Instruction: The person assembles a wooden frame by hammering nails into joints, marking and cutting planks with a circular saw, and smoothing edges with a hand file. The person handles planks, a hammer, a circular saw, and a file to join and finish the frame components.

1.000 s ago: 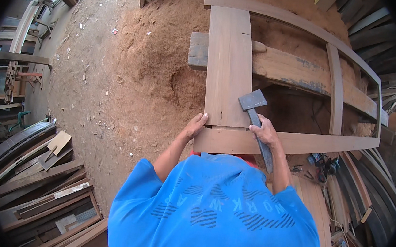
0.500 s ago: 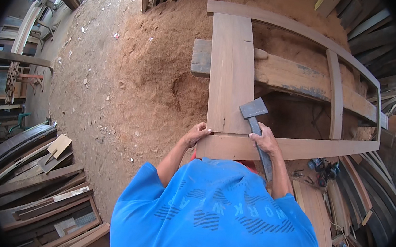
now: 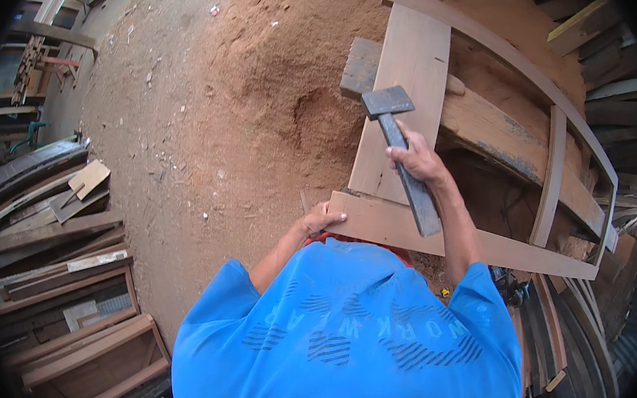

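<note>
A pale wooden frame (image 3: 403, 142) lies across a thick weathered beam (image 3: 483, 130). Its wide crosspiece meets the near rail (image 3: 378, 213) close to my left hand (image 3: 322, 218). That hand is closed around the rail's left end, thumb on top. My right hand (image 3: 418, 158) grips a hammer (image 3: 413, 196) by its dark, broad handle. The blocky grey hammer head (image 3: 388, 101) is over the wide crosspiece, pointing away from me; whether it touches the wood I cannot tell.
Reddish sawdust (image 3: 284, 67) is heaped beyond and left of the frame. Stacked boards and frames (image 3: 61, 283) stand at the lower left. More planks (image 3: 595, 329) lean at the right. A power tool (image 3: 512, 286), partly hidden, lies below the frame's near rail.
My right hand has carried the hammer up and to the left, from beside the near rail to over the wide crosspiece. My left hand stays at the rail's end; the view has shifted.
</note>
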A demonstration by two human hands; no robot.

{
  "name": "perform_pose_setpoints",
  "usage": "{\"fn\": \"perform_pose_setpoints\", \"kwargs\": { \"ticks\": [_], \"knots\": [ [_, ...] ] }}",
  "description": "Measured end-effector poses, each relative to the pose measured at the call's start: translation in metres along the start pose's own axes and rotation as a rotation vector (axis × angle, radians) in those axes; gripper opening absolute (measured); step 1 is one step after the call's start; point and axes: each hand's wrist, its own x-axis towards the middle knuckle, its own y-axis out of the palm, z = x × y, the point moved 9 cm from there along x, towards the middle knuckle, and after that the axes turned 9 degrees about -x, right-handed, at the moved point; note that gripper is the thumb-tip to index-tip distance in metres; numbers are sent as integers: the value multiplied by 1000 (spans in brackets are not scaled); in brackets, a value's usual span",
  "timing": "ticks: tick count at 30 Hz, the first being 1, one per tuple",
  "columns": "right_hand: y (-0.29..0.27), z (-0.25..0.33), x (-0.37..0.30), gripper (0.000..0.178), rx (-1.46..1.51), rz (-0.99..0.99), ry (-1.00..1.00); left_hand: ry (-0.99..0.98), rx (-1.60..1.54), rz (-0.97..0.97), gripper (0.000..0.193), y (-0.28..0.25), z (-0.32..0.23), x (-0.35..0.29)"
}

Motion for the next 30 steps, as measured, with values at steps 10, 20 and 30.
{"fn": "perform_pose_setpoints", "kwargs": {
  "ticks": [10, 20, 30],
  "knots": [
    [117, -52, -23, 68, -541, 789, 254, 54, -28, 26, 64, 15, -9, -9],
    [31, -10, 15, 80, -155, 152, 162, 49, -49, 9, 68, 25, -17, -18],
    [-43, -62, -38, 79, 41, -292, 224, 69, 181, -134, 66, 3, -56, 20]
  ]
}}
